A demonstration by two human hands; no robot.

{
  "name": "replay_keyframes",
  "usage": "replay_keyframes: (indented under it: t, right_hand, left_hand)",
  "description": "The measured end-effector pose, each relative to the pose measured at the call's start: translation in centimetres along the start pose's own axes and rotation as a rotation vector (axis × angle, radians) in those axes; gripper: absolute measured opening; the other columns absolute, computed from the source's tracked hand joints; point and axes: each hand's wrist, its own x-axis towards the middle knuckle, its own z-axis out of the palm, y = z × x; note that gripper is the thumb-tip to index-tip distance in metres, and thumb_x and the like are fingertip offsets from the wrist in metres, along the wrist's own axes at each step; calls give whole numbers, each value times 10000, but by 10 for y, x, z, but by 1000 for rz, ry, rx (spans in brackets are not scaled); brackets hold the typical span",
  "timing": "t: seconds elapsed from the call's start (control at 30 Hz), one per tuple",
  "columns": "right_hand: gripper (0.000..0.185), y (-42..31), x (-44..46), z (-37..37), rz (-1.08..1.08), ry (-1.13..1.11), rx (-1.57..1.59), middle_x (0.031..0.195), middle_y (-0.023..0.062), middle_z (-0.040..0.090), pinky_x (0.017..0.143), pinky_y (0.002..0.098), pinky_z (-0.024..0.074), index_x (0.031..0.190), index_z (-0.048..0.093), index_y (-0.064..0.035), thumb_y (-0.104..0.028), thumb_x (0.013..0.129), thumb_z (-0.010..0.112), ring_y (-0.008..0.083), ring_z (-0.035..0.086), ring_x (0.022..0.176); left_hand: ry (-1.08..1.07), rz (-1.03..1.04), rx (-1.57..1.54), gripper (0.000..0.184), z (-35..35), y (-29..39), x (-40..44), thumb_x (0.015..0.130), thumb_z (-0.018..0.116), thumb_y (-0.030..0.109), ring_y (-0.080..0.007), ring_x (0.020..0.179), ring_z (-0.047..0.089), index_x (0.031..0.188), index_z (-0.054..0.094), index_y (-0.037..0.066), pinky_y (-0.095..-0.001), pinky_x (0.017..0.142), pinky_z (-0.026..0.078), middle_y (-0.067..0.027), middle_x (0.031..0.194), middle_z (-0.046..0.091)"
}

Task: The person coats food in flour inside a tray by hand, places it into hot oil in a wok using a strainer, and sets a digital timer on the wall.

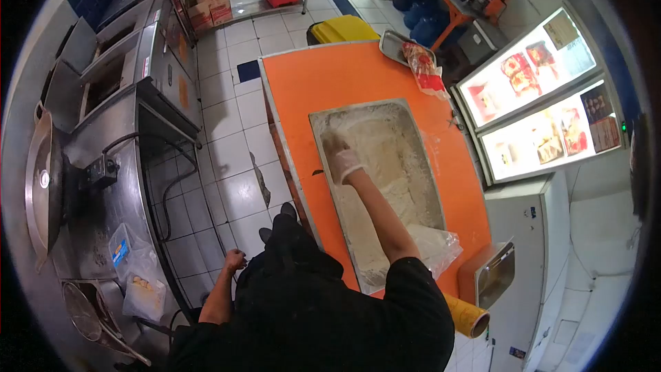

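My right hand (343, 158), in a clear plastic glove, reaches into a large rectangular metal tray (358, 107). Pale flour-like powder (385, 158) covers the tray's bottom, heaped unevenly. The gloved fingers are down at the powder near the tray's left wall; blur and powder hide whether they grip anything. Away from the table, my left hand (235, 260) hangs low by my side with its fingers curled in and nothing seen in it. A clear plastic bag (437, 248) lies over the tray's near right corner, beside my right forearm.
The tray rests on an orange table (303, 76). Around it are a red-and-white bag (425, 72), scissors (456, 120), a metal container (494, 275) and a yellow roll (468, 317). Leftward stands a steel counter (131, 200) with a large pan (43, 186). Beyond the table is a yellow-lidded bin (342, 29).
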Motion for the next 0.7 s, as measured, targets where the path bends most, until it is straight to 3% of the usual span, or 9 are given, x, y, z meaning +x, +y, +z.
replay_keyframes:
  t: [0.03, 0.07, 0.13, 0.23, 0.33, 0.43, 0.57, 0.63, 0.7]
  right_hand:
    - [620, 1, 12, 16, -1, -243, 5, 1304, 225, 444, 1014, 378, 322, 1292, 391, 33, -216, 745, 546, 328, 310, 1293]
    - [620, -4, 10, 4, 6, -248, 15, 1304, 225, 444, 1014, 378, 322, 1292, 391, 33, -216, 745, 546, 328, 310, 1293]
    - [656, -14, 6, -44, 90, -557, 86, 1286, 223, 464, 1004, 392, 335, 1295, 379, 50, -169, 713, 589, 313, 367, 1264]
    - [621, -2, 4, 21, -20, -416, -137, 1252, 213, 499, 974, 398, 367, 1265, 427, 40, -159, 707, 613, 302, 469, 1182]
    - [494, -15, -14, -34, -33, -366, -119, 1191, 202, 543, 944, 391, 394, 1187, 511, 13, -171, 736, 592, 299, 534, 1103]
    - [356, -14, -22, -6, -65, -156, -191, 1189, 196, 551, 864, 407, 453, 1095, 595, -43, -204, 781, 551, 321, 547, 1076]
    - [367, -27, -34, -15, 45, -470, -62, 1207, 207, 524, 927, 412, 407, 1111, 571, -41, -197, 780, 545, 333, 518, 1099]
    - [312, -29, -58, 13, 13, -55, 10, 1099, 197, 575, 946, 416, 384, 1025, 606, -37, -213, 774, 543, 333, 536, 1053]
    - [293, -37, -75, 11, 55, -64, 6, 1060, 193, 583, 937, 417, 387, 997, 613, -43, -221, 774, 544, 335, 538, 1038]
  left_hand:
    - [-2, -7, 14, 173, -1, -2, -1, 829, 513, 115, -195, 524, 574, 940, 544, -13, -303, 421, 454, -129, 684, 595]
    - [3, 1, 4, 178, -1, -3, 1, 828, 512, 115, -197, 529, 580, 945, 549, -15, -306, 425, 460, -131, 690, 599]
    - [-1, -5, -29, 201, 0, 2, 0, 826, 521, 127, -202, 554, 599, 958, 561, -19, -316, 447, 485, -134, 715, 613]
    - [69, 39, -23, 202, -2, 11, -3, 829, 523, 139, -207, 558, 603, 953, 562, -15, -318, 456, 493, -128, 713, 613]
    - [61, 60, -74, 200, -7, 2, 7, 827, 525, 142, -209, 566, 608, 947, 566, -12, -318, 459, 494, -127, 721, 615]
    - [32, 71, -112, 188, -6, -12, 15, 823, 526, 131, -212, 544, 604, 933, 574, -14, -320, 443, 488, -125, 699, 611]
    - [40, 42, -113, 175, -3, -19, 13, 823, 519, 125, -213, 519, 599, 916, 572, -14, -319, 424, 480, -122, 665, 603]
    - [77, 69, -57, 174, -4, -24, 13, 823, 512, 118, -214, 495, 593, 912, 568, -21, -316, 408, 472, -120, 643, 598]
    - [79, 74, -79, 169, -2, -21, 4, 816, 518, 113, -210, 495, 595, 896, 565, -28, -312, 409, 471, -123, 650, 603]
